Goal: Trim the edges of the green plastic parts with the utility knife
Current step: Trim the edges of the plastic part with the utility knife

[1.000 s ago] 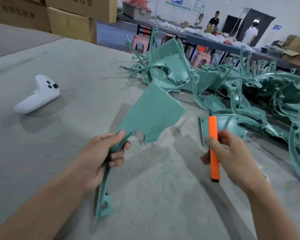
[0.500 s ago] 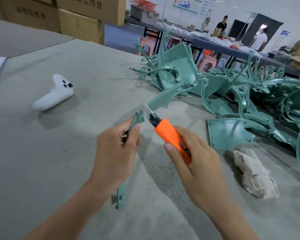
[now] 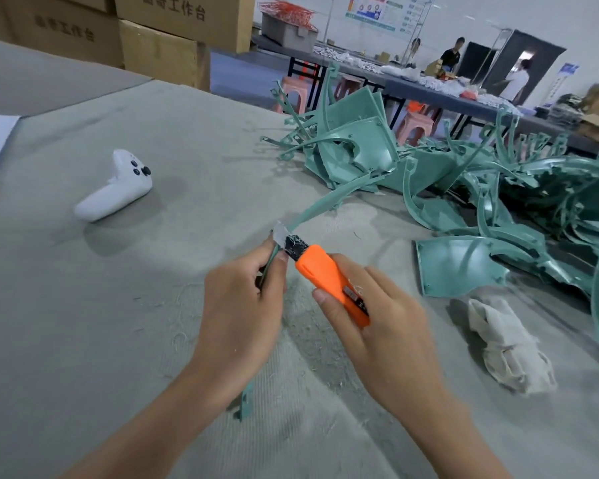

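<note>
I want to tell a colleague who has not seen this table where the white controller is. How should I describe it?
Start from the large grey table. On its left side, away from the pile of green plastic parts on the right, lies the white controller. It alone is a smooth, curved white device with small dark buttons at its far end.

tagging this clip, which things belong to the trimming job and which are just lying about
On the job: green part in left hand; utility knife in right hand; pile of green parts.
Lying about: white controller; crumpled cloth; cardboard boxes.
</note>
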